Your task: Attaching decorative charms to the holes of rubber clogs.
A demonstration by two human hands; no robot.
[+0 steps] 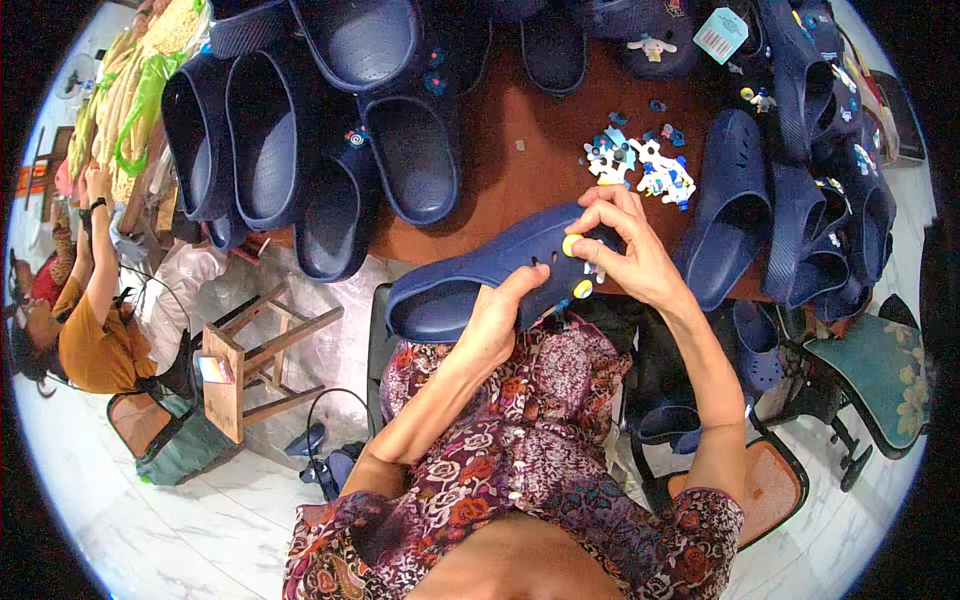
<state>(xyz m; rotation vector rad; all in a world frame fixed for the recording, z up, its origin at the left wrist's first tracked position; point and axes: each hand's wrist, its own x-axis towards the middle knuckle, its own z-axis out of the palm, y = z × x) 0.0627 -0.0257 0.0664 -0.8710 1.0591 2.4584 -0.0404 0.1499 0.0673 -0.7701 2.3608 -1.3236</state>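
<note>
A navy foam clog point(480, 262) is held over my lap, its toe to the right and its heel to the left. My left hand point(500, 310) grips it at the opening, thumb on top by the vent holes, the other fingers hidden. With thumb and forefinger my right hand point(630, 240) pinches a round yellow charm point(571, 245) against the clog's upper. Another yellow-and-blue charm point(583, 289) sits lower on the toe, beside a partly hidden white one. Just beyond my right hand lies a pile of white and blue charms point(640, 165) on the brown table point(500, 180).
Several navy clogs point(265, 140) stand at the table's left and far side. More clogs point(725, 210), some with charms, crowd the right. A wooden stool point(270, 350) and a person in a mustard top point(105, 335) are at left; chairs point(870, 370) stand at right.
</note>
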